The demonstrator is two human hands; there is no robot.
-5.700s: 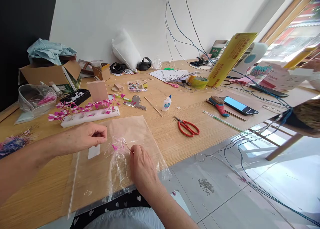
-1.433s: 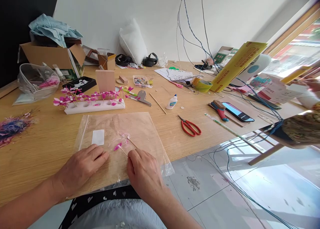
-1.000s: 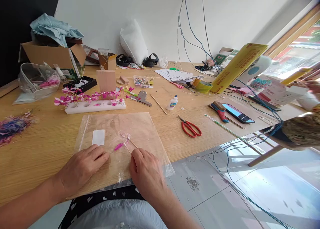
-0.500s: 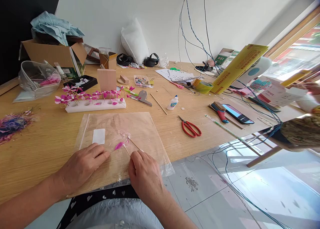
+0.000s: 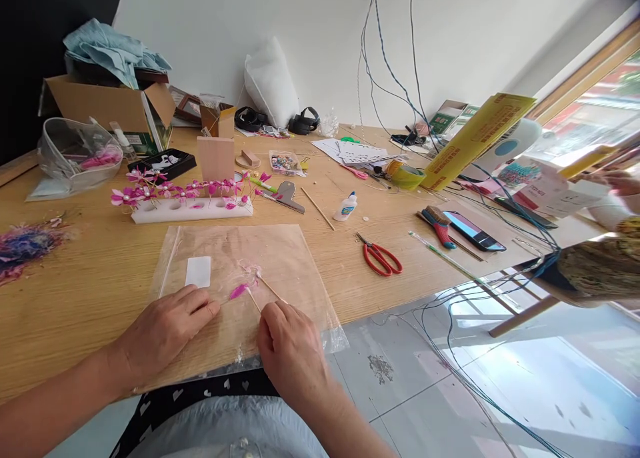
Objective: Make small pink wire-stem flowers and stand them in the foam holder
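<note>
Wooden table (image 5: 400,225) against a white wall; on its near edge, a clear zip bag (image 5: 283,251) laid flat. On the bag, left of centre: one magenta petal (image 5: 239,291), with a thin wire running from its left end to the left hand (image 5: 170,325). That hand rests low, thumb and forefinger apparently closed on the wire. The right hand (image 5: 293,341) grips a cotton swab (image 5: 255,301), white tip at or just beside the petal's right end; contact not certain.

Change: about a second ago the tip overlapped the petal; now the petal shows whole. The left hand, raised some seconds back, is now down on the bag. Judged: petal steadied, swab stroke at its end, work still under way.

Outward: a second swab (image 5: 271,288) lies on the bag; a white label (image 5: 199,271) left of it. Beyond: a white holder (image 5: 193,211) of magenta flowers (image 5: 183,192), a glue bottle (image 5: 345,209), red-handled scissors (image 5: 381,258).
</note>
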